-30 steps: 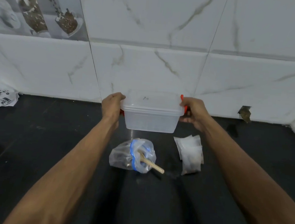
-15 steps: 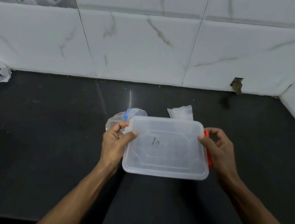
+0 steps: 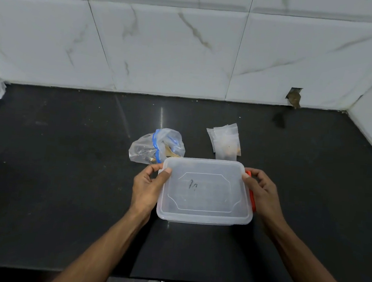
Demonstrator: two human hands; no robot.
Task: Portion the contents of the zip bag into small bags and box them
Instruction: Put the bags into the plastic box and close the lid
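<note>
Our left hand [image 3: 148,188] grips the left end of the translucent rectangular plastic box [image 3: 205,191], thumb on its lid; our right hand [image 3: 262,193] grips the right end at the orange latch [image 3: 251,198]. The box sits near centre on the black countertop [image 3: 65,175], lid still on. We judge the latches should be released evenly before lifting the lid. Just beyond, far left: clear blue-seal zip bag [image 3: 157,145], with a tan object inside. Far right: small clear filled bags [image 3: 225,142], stacked.
</note>
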